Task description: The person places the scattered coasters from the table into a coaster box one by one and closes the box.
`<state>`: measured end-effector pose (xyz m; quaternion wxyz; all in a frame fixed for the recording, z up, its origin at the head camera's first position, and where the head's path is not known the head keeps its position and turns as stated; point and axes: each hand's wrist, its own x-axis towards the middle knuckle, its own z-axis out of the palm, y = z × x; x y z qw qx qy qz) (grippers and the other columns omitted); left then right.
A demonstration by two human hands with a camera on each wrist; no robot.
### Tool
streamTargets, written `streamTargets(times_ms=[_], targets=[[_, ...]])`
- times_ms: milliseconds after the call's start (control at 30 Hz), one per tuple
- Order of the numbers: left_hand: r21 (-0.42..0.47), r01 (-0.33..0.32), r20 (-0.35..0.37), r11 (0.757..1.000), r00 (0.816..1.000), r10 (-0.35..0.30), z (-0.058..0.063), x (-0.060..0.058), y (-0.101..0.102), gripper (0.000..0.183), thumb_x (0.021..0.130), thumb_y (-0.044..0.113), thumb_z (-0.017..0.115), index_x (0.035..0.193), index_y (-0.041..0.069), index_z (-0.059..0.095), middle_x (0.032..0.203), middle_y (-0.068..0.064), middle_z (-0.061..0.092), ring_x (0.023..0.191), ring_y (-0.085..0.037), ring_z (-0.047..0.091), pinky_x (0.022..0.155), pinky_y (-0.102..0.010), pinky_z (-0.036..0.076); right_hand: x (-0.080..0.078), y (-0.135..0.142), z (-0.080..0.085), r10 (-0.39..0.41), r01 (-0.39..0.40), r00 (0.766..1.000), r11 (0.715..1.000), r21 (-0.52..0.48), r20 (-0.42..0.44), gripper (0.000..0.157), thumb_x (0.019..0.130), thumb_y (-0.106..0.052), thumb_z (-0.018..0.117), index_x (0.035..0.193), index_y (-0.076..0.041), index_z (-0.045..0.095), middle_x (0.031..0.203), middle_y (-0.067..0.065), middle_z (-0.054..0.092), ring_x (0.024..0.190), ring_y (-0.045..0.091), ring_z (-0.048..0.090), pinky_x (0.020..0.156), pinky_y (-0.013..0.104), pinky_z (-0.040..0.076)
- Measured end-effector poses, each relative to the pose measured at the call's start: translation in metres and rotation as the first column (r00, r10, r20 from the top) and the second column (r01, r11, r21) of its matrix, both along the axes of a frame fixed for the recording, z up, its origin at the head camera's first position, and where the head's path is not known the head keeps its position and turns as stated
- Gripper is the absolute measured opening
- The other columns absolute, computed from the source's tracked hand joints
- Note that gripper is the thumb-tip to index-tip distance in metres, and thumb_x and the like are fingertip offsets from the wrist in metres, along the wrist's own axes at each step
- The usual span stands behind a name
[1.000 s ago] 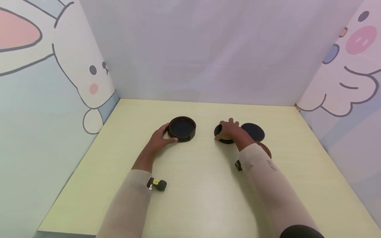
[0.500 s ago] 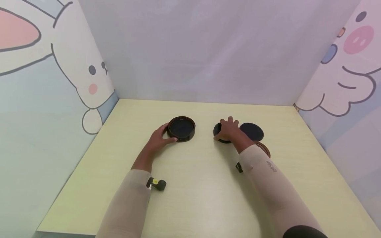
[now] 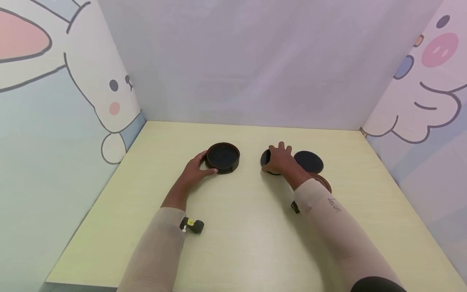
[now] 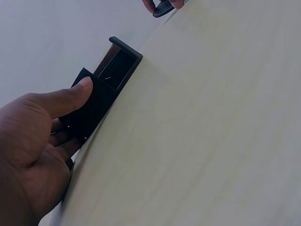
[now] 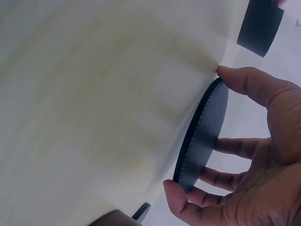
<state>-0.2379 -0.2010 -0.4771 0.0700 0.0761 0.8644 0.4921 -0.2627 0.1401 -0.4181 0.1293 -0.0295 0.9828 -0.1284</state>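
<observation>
My right fingers (image 5: pixel 237 147) have edged slightly leftward, gripping a black disc (image 5: pixel 205 134); only the right wrist view shows stitching (image 5: pixel 192 132) between them. My left fingers (image 3: pixel 200 158) clasp the round holder (image 4: pixel 95 110).

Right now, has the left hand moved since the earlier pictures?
No. In the head view, the left hand keeps its place, judged against the back left corner of the table, gripping the round holder.

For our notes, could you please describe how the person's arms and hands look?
The left hand and right hand are bare. The left sleeve and right sleeve are long and beige, the right with dark lettering. A yellow-patched black camera sits at the left wrist, a dark device at the right.
</observation>
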Motion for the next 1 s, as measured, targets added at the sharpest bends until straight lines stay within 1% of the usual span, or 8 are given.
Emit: streamTargets(times_ms=[133,300,433,633,767,1000], targets=[[0.006,0.0,-0.002,1.0,1.0,0.0,0.0,0.001,0.0,0.098,0.095,0.028,0.088,0.172,0.007,0.031,0.179,-0.017,0.034,0.17,-0.036,0.027,0.141,-0.054,0.023,0.001,-0.001,0.0,0.001,-0.001,1.0,1.0,0.008,-0.013,0.09,0.095,-0.044,0.073,0.169,-0.008,0.036,0.164,0.028,0.028,0.149,0.05,0.028,0.101,0.069,0.057],[-0.003,0.003,-0.007,1.0,1.0,-0.003,0.0,0.001,0.0,0.097,0.096,0.027,0.087,0.172,0.005,0.031,0.179,-0.018,0.033,0.169,-0.038,0.027,0.141,-0.054,0.023,0.0,-0.003,-0.001,-0.003,0.002,0.999,1.0,-0.012,-0.052,0.085,0.095,-0.049,0.065,0.164,-0.005,0.042,0.158,0.028,0.033,0.144,0.05,0.031,0.099,0.065,0.056],[-0.004,0.004,-0.012,1.0,1.0,-0.005,0.002,0.001,0.0,0.097,0.095,0.027,0.087,0.172,0.005,0.031,0.179,-0.019,0.034,0.169,-0.038,0.027,0.141,-0.055,0.023,-0.002,-0.005,-0.001,-0.005,0.003,0.998,1.0,-0.028,-0.069,0.084,0.094,-0.054,0.066,0.16,-0.005,0.047,0.153,0.027,0.036,0.14,0.05,0.034,0.096,0.066,0.056],[-0.025,0.006,-0.011,1.0,1.0,-0.006,0.003,0.0,0.0,0.098,0.096,0.029,0.087,0.172,0.004,0.03,0.179,-0.02,0.033,0.169,-0.038,0.026,0.141,-0.056,0.022,-0.004,-0.012,-0.001,0.014,-0.018,0.995,0.999,-0.038,-0.103,0.086,0.094,-0.057,0.067,0.16,-0.006,0.047,0.152,0.027,0.039,0.137,0.048,0.036,0.091,0.062,0.058],[-0.035,0.005,-0.012,0.999,1.0,-0.006,0.003,0.0,0.0,0.098,0.096,0.029,0.087,0.172,0.004,0.03,0.178,-0.02,0.033,0.169,-0.039,0.026,0.141,-0.057,0.022,-0.004,-0.021,0.001,0.014,-0.021,0.991,0.998,-0.052,-0.134,0.087,0.094,-0.058,0.069,0.162,-0.007,0.046,0.154,0.027,0.038,0.139,0.047,0.037,0.092,0.063,0.059],[-0.02,0.0,-0.007,1.0,1.0,0.0,0.003,0.002,0.0,0.099,0.095,0.029,0.087,0.172,0.005,0.03,0.178,-0.02,0.034,0.169,-0.039,0.026,0.141,-0.057,0.022,-0.003,-0.039,0.004,0.017,-0.026,0.986,0.998,-0.051,-0.168,0.089,0.096,-0.062,0.067,0.163,-0.007,0.044,0.155,0.027,0.039,0.14,0.045,0.039,0.095,0.063,0.06]])
